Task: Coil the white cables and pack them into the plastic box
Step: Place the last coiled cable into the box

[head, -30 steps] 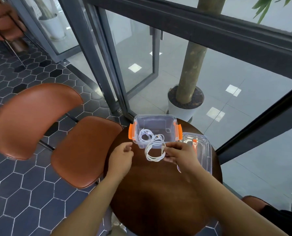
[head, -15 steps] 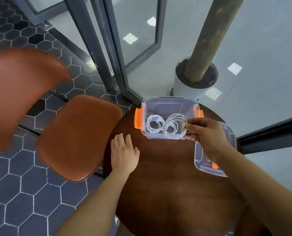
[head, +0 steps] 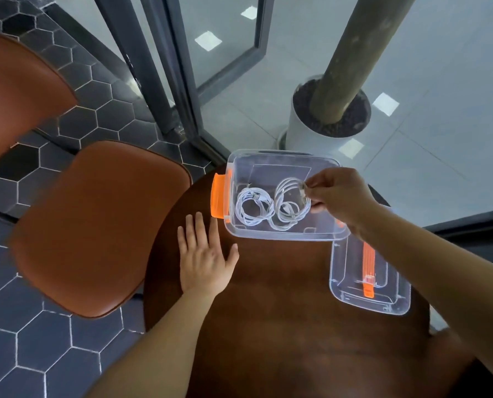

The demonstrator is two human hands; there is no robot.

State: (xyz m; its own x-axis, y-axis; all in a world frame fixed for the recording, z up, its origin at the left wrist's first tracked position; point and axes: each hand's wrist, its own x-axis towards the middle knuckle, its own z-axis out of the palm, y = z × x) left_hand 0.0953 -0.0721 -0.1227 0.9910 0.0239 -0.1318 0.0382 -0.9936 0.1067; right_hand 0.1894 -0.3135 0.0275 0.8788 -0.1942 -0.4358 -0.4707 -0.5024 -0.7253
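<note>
**Cables.** Two white coils are lying side by side on the bottom of the plastic box (head: pixel 279 172). The left cable coil (head: pixel 253 207) is resting loose. The right cable coil (head: pixel 291 203) is sitting against it, and whether the two are overlapping where they meet is hard to make out.

**Right hand** (head: pixel 341 196). You are reaching it into the box from the right, thumb and forefinger curling in and pinching the strands at the right coil's edge. Your remaining fingers are folding under the palm, out of sight.

**Box.** Clear and uncovered, it is standing at the far edge of the table (head: pixel 268 326). The orange latch (head: pixel 219 195) on its left end is showing in full. The right end is hiding behind your wrist, with only a sliver of orange showing.

**Left hand** (head: pixel 203 259). You are laying it flat on the table, fingers straight and slightly spread, holding nothing. The forefinger tip is just beside the latch; whether they are touching cannot be told.

**Lid** (head: pixel 347 271). Clear, with an orange handle (head: pixel 367 265), it is lying on the table to the right of the box and nearer to you. Your forearm is crossing one side of it, and its far end is meeting the box's near corner.

**Surroundings.** A brown chair (head: pixel 96 225) is standing left of the table, its blurred back running off the picture's edge. Beyond the dark door frame (head: pixel 165 81), a white pot (head: pixel 297 130) is holding a trunk (head: pixel 360 58) that is cut off at the top.
</note>
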